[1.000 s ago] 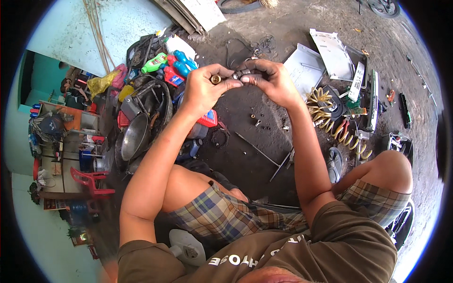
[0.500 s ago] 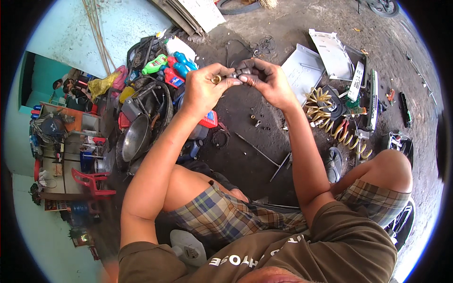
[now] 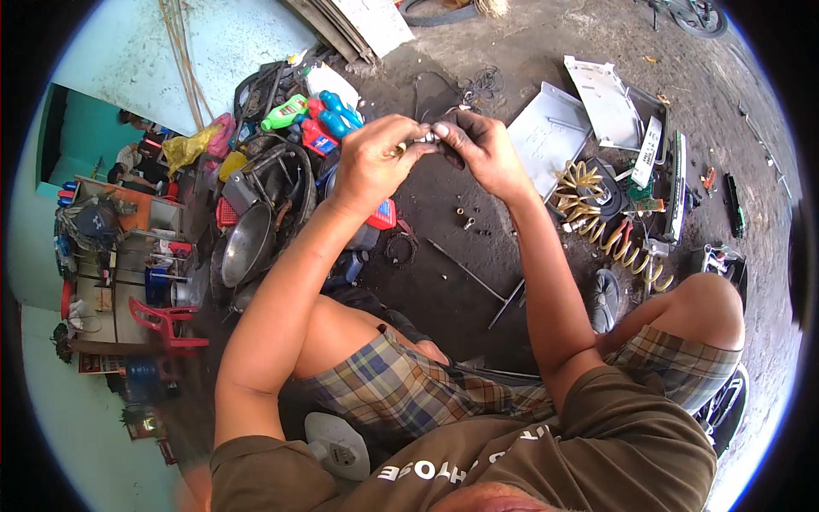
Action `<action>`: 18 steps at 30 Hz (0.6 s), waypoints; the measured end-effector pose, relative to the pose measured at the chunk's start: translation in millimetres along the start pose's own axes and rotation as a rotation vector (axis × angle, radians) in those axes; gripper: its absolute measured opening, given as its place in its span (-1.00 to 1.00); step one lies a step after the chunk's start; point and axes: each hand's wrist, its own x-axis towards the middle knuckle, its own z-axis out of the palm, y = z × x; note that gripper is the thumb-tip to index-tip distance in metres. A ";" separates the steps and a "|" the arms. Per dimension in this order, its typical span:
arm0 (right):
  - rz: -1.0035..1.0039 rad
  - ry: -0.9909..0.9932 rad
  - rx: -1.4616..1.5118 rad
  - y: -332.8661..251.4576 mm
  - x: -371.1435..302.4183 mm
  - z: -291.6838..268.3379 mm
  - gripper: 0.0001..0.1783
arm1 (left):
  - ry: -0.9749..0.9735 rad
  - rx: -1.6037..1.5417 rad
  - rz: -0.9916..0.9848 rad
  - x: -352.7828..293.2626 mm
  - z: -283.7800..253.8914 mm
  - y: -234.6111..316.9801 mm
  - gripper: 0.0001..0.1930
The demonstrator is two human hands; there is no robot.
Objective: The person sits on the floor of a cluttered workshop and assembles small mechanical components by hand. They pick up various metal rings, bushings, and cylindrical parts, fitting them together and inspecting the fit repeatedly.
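Note:
Both of my hands meet at the upper middle, above the dark ground. My left hand (image 3: 375, 158) is closed, pinching a small dark metal part (image 3: 431, 137) between thumb and fingers. A brass-coloured ring-like piece (image 3: 397, 149) also sits in its fingers, seen edge-on. My right hand (image 3: 479, 149) is closed on the other end of the metal part, with thumb and fingertips blackened. The fingers cover most of the part, so its exact kind is hidden. Below them on the ground lie a small nut (image 3: 461, 211), a small metal fitting (image 3: 469, 223) and a T-handle wrench (image 3: 478, 282).
Bottles (image 3: 320, 128), a metal bowl (image 3: 246, 245) and assorted scrap crowd the left. On the right lie grey metal panels (image 3: 546, 136), a coiled yellow hose (image 3: 597, 230) and electronic parts. A red plastic chair (image 3: 166, 322) stands at far left.
My fingers have turned the metal part and closed further around it. The brass piece has tilted from showing its round opening to nearly edge-on. The view has shifted slightly.

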 end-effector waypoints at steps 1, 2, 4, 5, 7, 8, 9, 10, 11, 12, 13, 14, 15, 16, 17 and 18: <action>0.002 0.013 -0.023 1.9 0.3 -0.8 -0.54 | 0.002 0.000 -0.009 1.3 0.2 0.9 -0.76; 0.005 0.023 -0.042 0.6 1.2 1.4 -0.52 | 0.005 0.004 -0.021 1.4 -0.7 1.7 -0.76; 0.000 0.066 -0.066 -2.1 2.0 6.7 -0.50 | -0.010 0.018 -0.033 1.7 -2.1 3.2 -0.75; -0.008 0.096 -0.072 -2.9 1.7 11.3 -0.49 | -0.023 0.028 -0.035 0.7 -3.3 2.6 -0.75; -0.091 0.191 -0.140 4.5 3.3 13.7 -0.38 | -0.034 0.044 0.006 5.6 -1.0 1.6 -0.75; 0.002 0.184 -0.179 3.9 4.3 16.9 -0.32 | -0.030 0.063 0.034 3.5 -1.7 -0.3 -0.76; 0.097 0.179 -0.219 -3.6 2.3 19.1 -0.26 | -0.027 0.079 0.061 2.5 -1.5 -0.8 -0.76; 0.147 0.169 -0.221 -11.3 1.7 19.7 -0.19 | -0.013 0.054 0.063 3.3 -0.9 -2.4 -0.77; 0.191 0.165 -0.240 -13.3 1.9 18.2 -0.20 | -0.019 0.018 0.018 5.6 -0.2 -2.2 -0.77; 0.193 0.121 -0.172 -8.5 3.2 14.0 -0.22 | -0.026 -0.018 -0.028 7.6 -0.2 -2.4 -0.77; 0.195 0.076 -0.103 -6.0 4.9 9.5 -0.24 | -0.035 -0.055 -0.074 10.0 -0.2 -2.7 -0.77; 0.184 0.055 -0.047 -7.9 4.5 9.0 -0.26 | -0.044 -0.070 -0.119 9.4 -1.3 -3.5 -0.76; 0.174 0.033 0.009 -9.6 3.1 9.5 -0.29 | -0.054 -0.084 -0.156 7.9 -2.6 -5.0 -0.76; 0.163 0.010 0.066 -11.3 2.2 9.6 -0.31 | -0.065 -0.097 -0.193 6.2 -3.7 -6.6 -0.76; 0.221 -0.008 0.098 -13.4 0.9 10.2 -0.33 | -0.078 -0.110 -0.234 4.2 -3.7 -6.4 -0.76; 0.278 -0.026 0.130 -15.5 0.0 10.7 -0.35 | -0.014 -0.158 -0.186 3.5 -1.5 -5.1 -0.75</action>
